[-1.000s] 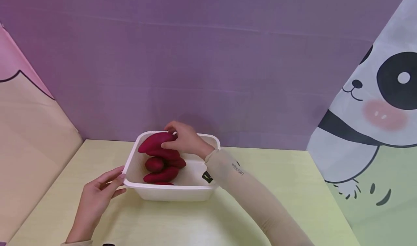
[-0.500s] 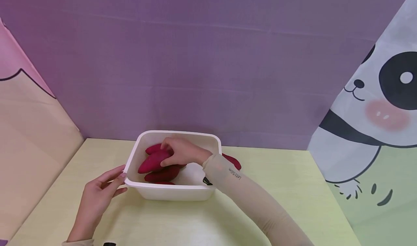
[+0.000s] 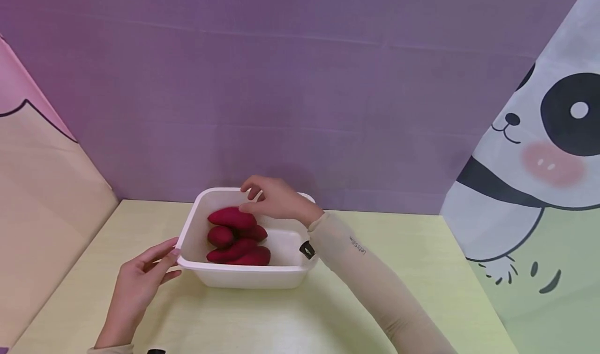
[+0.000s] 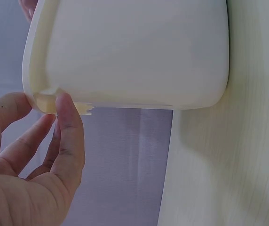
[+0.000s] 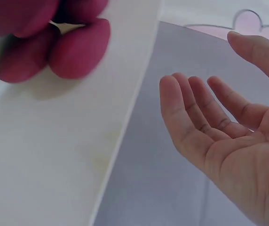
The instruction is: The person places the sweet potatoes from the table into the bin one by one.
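Note:
Several red-skinned sweet potatoes [image 3: 230,250] lie piled in the left half of a white plastic basin [image 3: 248,278]. My left hand [image 3: 142,281] pinches the basin's left rim near the front corner; the left wrist view shows thumb and fingertips at the rim [image 4: 28,70]. Over the back of the basin is my right hand [image 3: 276,200], holding nothing, its fingers loosely bent. In the head view its thumb overlaps the rearmost sweet potato [image 3: 232,217]. The right wrist view has the hand's palm [image 5: 238,155] bare, apart from the sweet potatoes [image 5: 80,52].
The basin stands on a pale wooden table [image 3: 398,270]. A purple cloth backdrop [image 3: 300,93] rises behind it, with a panda-print panel [image 3: 529,187] at right and a pink and beige panel [image 3: 42,187] at left. The right forearm [image 3: 375,276] crosses the basin's right side.
My right hand, gripping a sweet potato earlier, has let it go and risen towards the back rim. Another sweet potato shows at the front of the pile. The left hand stays put.

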Demonstrator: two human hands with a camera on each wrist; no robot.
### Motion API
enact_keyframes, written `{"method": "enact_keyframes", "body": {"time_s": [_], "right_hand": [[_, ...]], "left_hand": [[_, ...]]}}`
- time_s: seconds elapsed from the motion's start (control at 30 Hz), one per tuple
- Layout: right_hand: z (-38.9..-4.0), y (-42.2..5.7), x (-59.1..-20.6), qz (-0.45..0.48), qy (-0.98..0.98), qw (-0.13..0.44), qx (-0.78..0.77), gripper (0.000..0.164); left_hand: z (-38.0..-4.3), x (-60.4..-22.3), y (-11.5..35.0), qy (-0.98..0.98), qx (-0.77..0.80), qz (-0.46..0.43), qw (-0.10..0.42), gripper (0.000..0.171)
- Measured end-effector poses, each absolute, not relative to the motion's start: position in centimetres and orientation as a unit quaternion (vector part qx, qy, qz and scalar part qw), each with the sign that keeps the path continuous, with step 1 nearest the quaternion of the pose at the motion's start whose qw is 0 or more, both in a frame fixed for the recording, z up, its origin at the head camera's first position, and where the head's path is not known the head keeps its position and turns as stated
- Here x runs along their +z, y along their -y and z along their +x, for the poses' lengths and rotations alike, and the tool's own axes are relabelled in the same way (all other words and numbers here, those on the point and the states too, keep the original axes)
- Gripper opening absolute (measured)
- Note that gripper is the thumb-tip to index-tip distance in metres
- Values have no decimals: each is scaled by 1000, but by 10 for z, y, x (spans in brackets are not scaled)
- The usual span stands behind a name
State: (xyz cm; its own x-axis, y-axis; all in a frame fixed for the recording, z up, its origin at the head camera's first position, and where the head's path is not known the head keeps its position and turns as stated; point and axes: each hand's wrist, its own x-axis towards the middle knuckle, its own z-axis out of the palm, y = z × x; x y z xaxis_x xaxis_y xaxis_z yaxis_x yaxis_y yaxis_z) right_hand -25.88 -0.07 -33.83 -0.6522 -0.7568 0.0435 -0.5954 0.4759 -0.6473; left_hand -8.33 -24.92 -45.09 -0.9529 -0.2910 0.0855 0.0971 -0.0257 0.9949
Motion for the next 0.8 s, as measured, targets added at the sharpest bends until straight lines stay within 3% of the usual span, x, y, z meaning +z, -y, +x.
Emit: {"method": "enact_keyframes", "body": {"time_s": [0.4, 0.8], "right_hand": [[-259, -70, -342, -361, -847, 49, -387, 38], [-259, -148, -381, -274, -858, 14, -433, 40]], "left_hand": [[-85, -451, 250, 684, -713, 67, 138, 39], [-85, -452, 248, 683, -714, 70, 140, 39]]}}
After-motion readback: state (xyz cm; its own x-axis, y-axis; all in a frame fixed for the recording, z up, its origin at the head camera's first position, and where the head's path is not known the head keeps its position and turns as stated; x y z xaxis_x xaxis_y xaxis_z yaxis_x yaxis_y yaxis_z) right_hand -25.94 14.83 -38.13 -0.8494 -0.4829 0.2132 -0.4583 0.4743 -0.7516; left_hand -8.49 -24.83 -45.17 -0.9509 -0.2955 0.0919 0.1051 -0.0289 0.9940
